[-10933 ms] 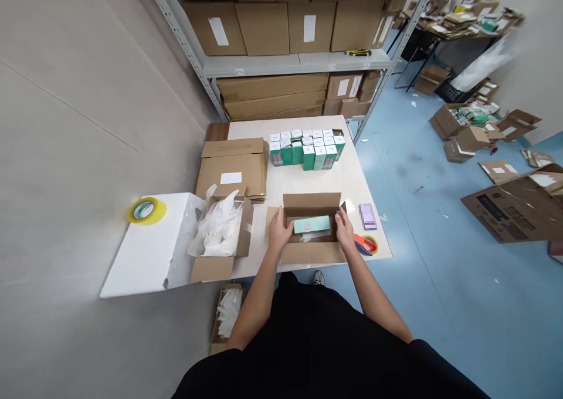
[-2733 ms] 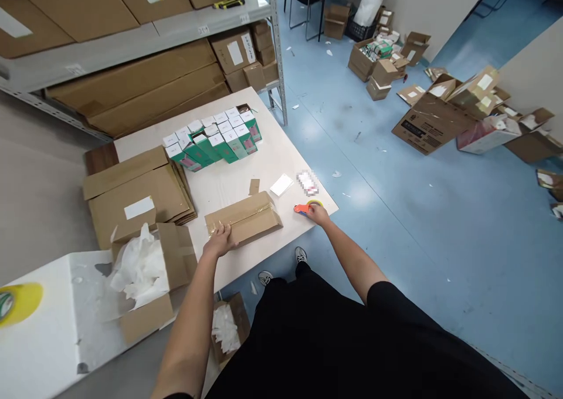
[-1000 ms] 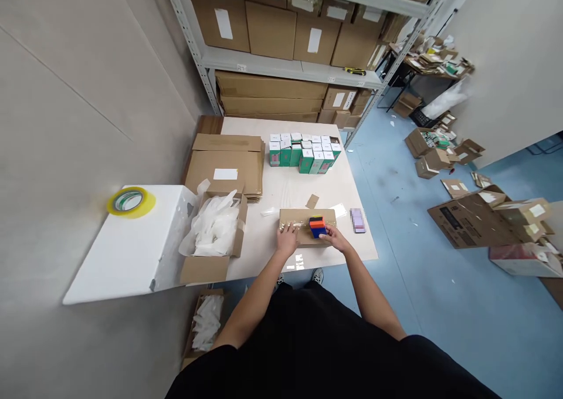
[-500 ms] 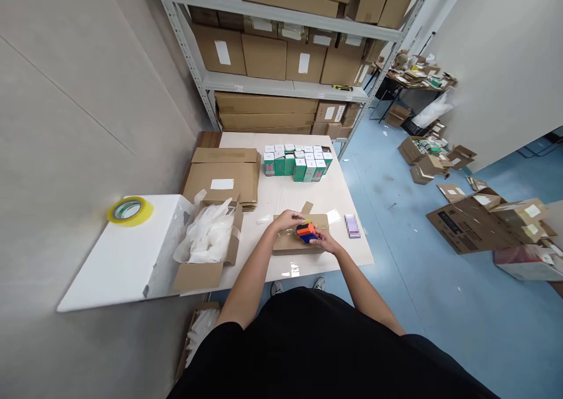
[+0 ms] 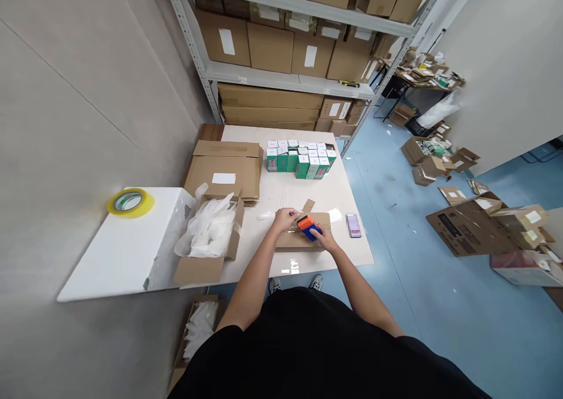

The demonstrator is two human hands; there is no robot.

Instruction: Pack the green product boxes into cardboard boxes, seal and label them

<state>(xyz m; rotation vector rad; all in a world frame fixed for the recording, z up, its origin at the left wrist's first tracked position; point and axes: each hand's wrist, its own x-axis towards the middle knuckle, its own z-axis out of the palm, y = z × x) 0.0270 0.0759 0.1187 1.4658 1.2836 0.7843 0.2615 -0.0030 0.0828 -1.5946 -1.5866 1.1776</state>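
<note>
A closed brown carton (image 5: 294, 240) is seen lying flat near the front edge of the desk (image 5: 285, 190), directly before the person. An orange and blue tape dispenser (image 5: 308, 227) is pressed onto the carton's top, right of its middle, and the grip of the right hand (image 5: 324, 242) is wrapped around it. The left hand (image 5: 287, 217) is laid on the carton's far left part with the fingers curled; whether its grip is pinched on a tape end or merely resting there cannot be told. Since the flaps are down and nothing of the contents is visible, the filling and closing are judged to be done, and the sealing is judged to be under way. How much tape is laid cannot be made out, and the dispenser is not lifted clear of the top. A cardboard scrap (image 5: 309, 205) and a white slip (image 5: 335, 215) are seen just beyond the carton. Further back, a block of green boxes (image 5: 299, 158) is stood upright, with flattened cartons (image 5: 226, 167) stacked to its left. An open box (image 5: 206, 267) stuffed with white bags (image 5: 211, 226) is set at the desk's left, and a yellow tape roll (image 5: 131, 202) is left on the white board (image 5: 118, 258) beside it.
</note>
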